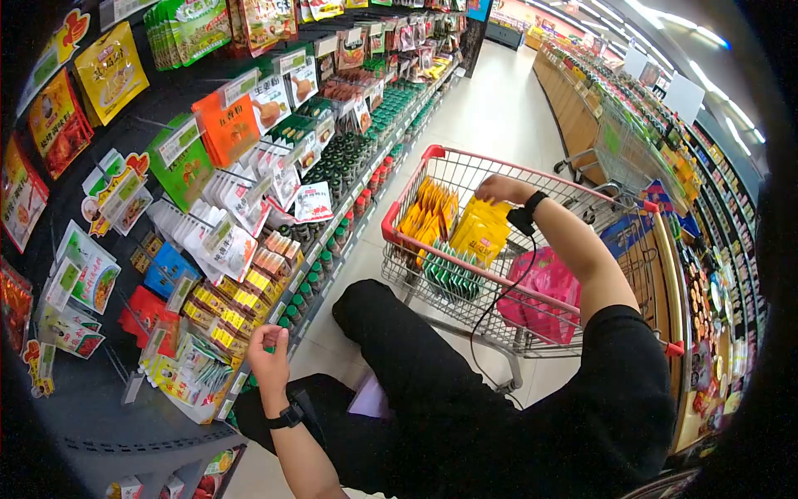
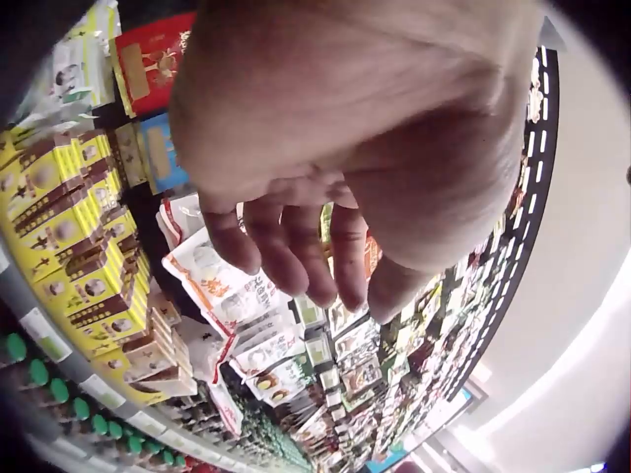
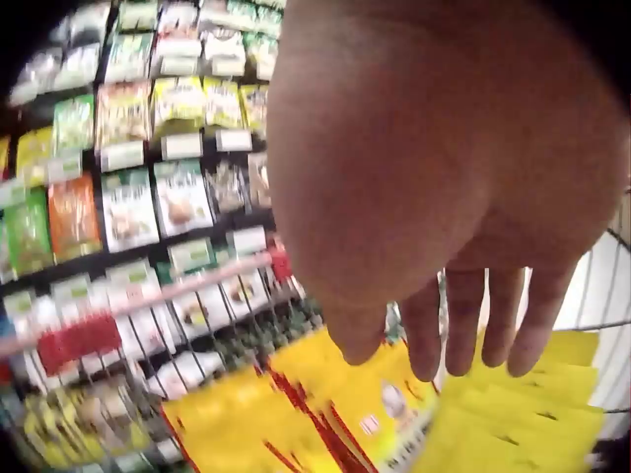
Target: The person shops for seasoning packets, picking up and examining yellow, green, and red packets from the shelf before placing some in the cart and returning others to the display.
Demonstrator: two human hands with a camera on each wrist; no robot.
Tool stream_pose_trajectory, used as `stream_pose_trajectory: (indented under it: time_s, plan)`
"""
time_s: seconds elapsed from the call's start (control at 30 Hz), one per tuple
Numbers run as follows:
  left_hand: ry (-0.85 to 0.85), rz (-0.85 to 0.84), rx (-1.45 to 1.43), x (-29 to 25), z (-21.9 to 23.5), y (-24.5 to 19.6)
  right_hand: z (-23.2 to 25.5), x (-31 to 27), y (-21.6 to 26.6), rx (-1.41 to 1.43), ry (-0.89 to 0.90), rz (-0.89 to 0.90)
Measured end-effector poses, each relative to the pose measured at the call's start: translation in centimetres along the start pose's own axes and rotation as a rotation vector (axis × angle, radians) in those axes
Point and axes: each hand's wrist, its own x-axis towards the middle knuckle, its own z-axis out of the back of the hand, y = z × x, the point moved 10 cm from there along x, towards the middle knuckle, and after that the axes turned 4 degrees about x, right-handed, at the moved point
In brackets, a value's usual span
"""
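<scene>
My right hand [image 1: 497, 190] reaches into a red-rimmed shopping cart [image 1: 397, 209]. Its fingers are straight just above a stack of yellow packets [image 1: 480, 231], holding nothing; the right wrist view shows the fingers [image 3: 463, 335] spread over those yellow packets [image 3: 375, 414]. My left hand [image 1: 264, 348] hangs by the lower shelf edge beside small yellow boxes [image 1: 229, 303]. In the left wrist view its fingers [image 2: 296, 251] curl loosely around nothing, in front of hanging snack bags [image 2: 217, 286] and the yellow boxes [image 2: 59, 217].
The cart also holds orange packets [image 1: 428, 212], green packets [image 1: 449, 279] and a pink bag [image 1: 540, 291]. Green-capped bottles [image 1: 312, 274] line the low shelf. A second cart [image 1: 619, 154] stands by the right shelving. The aisle floor [image 1: 499, 108] runs ahead.
</scene>
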Motion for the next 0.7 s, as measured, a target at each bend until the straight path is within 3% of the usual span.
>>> stream_pose_trajectory:
  time_s: [0.1,0.3,0.43,0.47,0.57,0.7]
  plan:
    - [0.06,-0.036,0.101,0.0,-1.1,1.1,-4.8,3.8,-9.1,-0.934,0.253,0.044]
    - [0.062,0.025,0.115,-0.4,-0.5,2.1,-5.0,0.7,-11.3,-0.646,0.005,-0.031]
    - [0.045,0.021,0.102,-0.7,-0.4,1.8,-5.2,1.3,-13.4,-0.593,0.06,-0.124]
    - [0.047,0.028,0.101,-0.7,-0.3,2.2,-5.5,-1.4,-10.2,-0.467,0.109,-0.204]
    - [0.039,0.043,0.088,-0.6,-0.2,2.8,-4.7,3.0,-15.8,-0.295,-0.011,-0.091]
    - [0.038,0.019,0.124,-0.8,0.0,2.2,-4.7,2.9,-14.3,-0.444,-0.08,-0.011]
